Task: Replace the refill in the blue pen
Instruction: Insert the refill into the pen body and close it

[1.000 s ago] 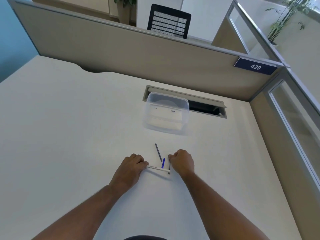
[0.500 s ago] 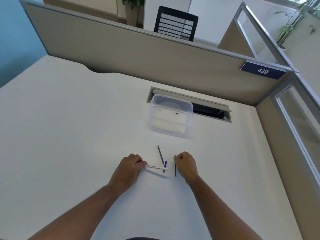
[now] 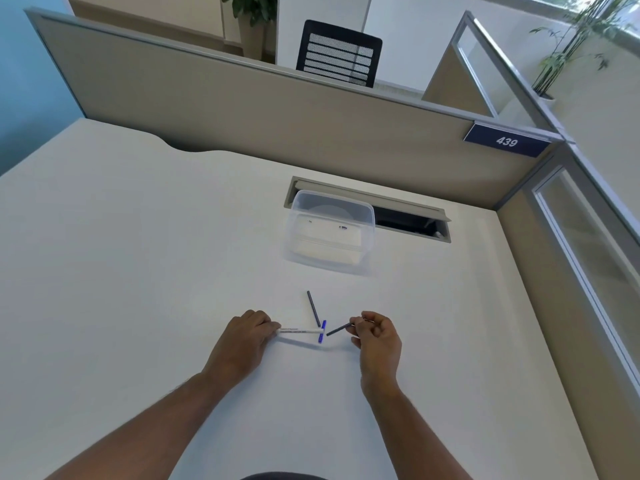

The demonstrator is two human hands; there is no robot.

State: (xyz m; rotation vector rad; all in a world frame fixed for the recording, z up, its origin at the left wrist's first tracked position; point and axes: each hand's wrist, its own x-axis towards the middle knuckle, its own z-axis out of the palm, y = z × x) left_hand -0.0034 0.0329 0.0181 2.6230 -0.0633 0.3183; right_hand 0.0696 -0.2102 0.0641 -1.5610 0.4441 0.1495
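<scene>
My left hand (image 3: 244,339) grips the left end of a white pen barrel (image 3: 299,330), held level just above the desk and pointing right. A small blue cap (image 3: 322,331) lies on the desk at the barrel's right end. My right hand (image 3: 375,336) pinches a thin dark refill (image 3: 336,329) between thumb and fingers; its free end points left toward the barrel's open end, a short gap away. A second dark refill (image 3: 313,308) lies on the desk just beyond the cap.
A clear plastic box (image 3: 330,230) stands further back at the middle of the white desk (image 3: 138,271). Behind it is an open cable slot (image 3: 408,220), then the beige partition (image 3: 277,112) with a sign reading 439.
My right hand has lifted one dark refill off the desk and turned it from pointing along the desk to pointing left at the barrel. The left hand kept its hold on the barrel.
</scene>
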